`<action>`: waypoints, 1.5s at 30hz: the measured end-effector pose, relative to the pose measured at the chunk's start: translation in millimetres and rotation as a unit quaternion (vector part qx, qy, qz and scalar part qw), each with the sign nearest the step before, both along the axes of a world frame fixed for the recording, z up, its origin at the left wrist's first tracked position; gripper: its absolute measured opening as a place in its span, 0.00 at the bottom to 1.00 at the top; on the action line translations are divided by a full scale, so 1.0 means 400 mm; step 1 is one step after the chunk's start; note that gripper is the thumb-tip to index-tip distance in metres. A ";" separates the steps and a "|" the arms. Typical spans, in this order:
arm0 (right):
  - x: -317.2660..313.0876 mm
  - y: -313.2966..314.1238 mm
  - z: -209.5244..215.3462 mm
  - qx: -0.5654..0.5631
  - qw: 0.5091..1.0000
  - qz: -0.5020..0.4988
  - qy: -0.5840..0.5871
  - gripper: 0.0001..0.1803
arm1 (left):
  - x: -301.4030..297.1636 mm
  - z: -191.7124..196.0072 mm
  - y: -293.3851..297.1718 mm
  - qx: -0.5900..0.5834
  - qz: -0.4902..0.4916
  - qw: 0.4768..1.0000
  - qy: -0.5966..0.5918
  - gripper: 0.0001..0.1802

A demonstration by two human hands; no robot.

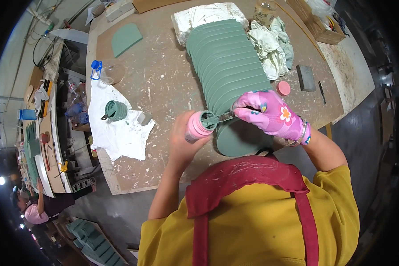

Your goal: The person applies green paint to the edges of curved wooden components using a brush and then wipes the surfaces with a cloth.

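Observation:
My bare left hand (184,144) is wrapped round a small pink jar (197,127), tilted with its mouth toward the right. Green paste coats the inside of its opening. In a pink flowered glove, my right hand (270,113) pinches a small spatula (224,117), whose green-smeared blade reaches into the jar's mouth. Just beyond both hands runs a long row of overlapping green rounded slabs (228,62). The nearest slab (239,141) lies below the spatula, partly in shadow. A pink lid (283,88) rests on the table right of the row.
On the table (159,80), a white cloth (119,128) at left carries a green-coated cup (116,110). A blue-capped bottle (99,71) and a loose slab (126,39) are farther back. Right are a crumpled cloth (270,48) and grey block (306,78). Another person (37,210) works far left.

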State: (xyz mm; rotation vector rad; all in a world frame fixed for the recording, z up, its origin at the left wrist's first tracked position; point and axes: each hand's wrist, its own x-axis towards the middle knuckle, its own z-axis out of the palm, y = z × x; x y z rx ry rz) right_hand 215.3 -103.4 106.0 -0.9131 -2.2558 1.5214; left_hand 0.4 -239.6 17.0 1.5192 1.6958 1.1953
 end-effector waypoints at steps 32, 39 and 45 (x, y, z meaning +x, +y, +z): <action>-0.034 0.073 0.003 -0.268 0.953 0.102 -0.098 0.12 | -0.033 -0.004 0.114 0.166 -0.049 0.972 0.160 0.39; 0.016 0.172 -0.046 -0.475 0.878 -0.063 0.024 0.16 | -0.091 -0.091 0.198 -0.019 0.127 0.930 -0.344 0.31; -0.072 0.299 -0.048 -0.425 0.884 -0.119 0.155 0.17 | -0.140 -0.185 0.370 0.030 0.054 0.852 -0.519 0.28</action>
